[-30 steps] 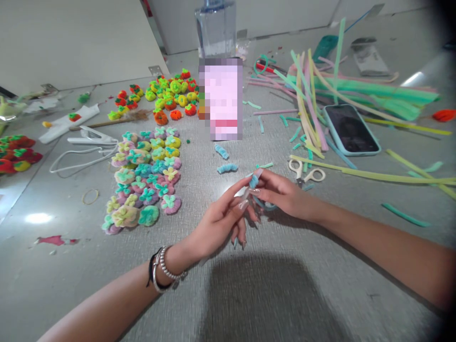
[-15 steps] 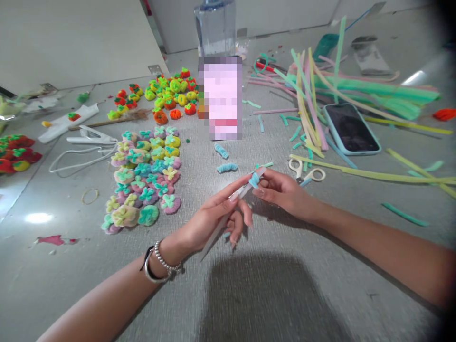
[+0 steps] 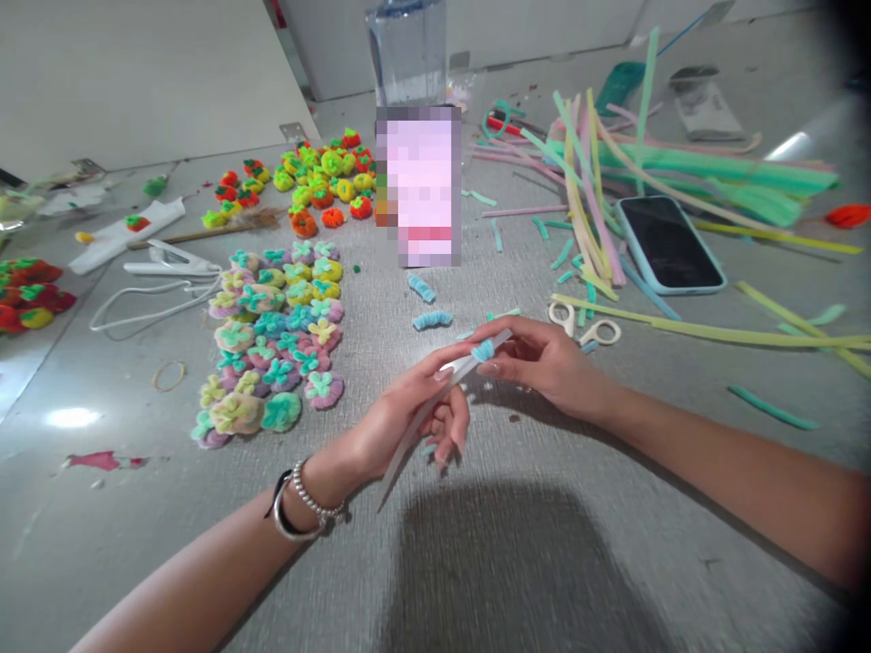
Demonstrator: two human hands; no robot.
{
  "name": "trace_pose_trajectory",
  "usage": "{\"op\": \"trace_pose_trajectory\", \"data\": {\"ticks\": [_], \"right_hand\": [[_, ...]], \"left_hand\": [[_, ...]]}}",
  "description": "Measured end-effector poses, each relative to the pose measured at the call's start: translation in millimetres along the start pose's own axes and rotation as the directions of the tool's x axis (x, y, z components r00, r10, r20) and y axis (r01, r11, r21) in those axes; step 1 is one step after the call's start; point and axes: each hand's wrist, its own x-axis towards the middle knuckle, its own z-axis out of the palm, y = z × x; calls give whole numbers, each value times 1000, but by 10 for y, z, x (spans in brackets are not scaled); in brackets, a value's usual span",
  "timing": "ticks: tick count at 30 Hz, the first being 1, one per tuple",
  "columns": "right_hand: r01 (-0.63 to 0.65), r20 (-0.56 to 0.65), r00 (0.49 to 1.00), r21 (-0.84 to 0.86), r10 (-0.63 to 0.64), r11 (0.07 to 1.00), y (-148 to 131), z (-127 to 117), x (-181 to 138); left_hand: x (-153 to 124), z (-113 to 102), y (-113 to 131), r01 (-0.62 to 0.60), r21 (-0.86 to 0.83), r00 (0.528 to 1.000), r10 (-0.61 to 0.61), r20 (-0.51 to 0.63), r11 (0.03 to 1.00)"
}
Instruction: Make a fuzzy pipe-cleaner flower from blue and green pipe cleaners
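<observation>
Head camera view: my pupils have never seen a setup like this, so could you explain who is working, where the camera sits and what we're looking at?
There is no machine: a person works with two bare hands. One camera, worn on their head, takes every picture, looking forward and down. The left hand holds a thin whitish strip; the right hand pinches a light-blue fuzzy coil around it. On the grey table, rows of pastel fuzzy pieces lie to the person's left, with red and yellow ones farther back. To the right are scissors, a phone and loose coloured strips.
</observation>
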Motion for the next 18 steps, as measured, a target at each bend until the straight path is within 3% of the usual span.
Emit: {"op": "trace_pose_trajectory", "data": {"ticks": [4, 10, 18], "right_hand": [[-8, 10, 1000, -34, 9, 999, 1, -11, 6], [-31, 40, 999, -24, 32, 999, -1, -8, 2], [-69, 129, 989, 21, 66, 997, 32, 5, -6]], "left_hand": [[-5, 99, -98, -106, 179, 990, 120, -69, 978], [-4, 149, -178, -146, 376, 948, 238, -211, 915], [-33, 94, -201, -194, 588, 928, 341, -150, 785]]}}
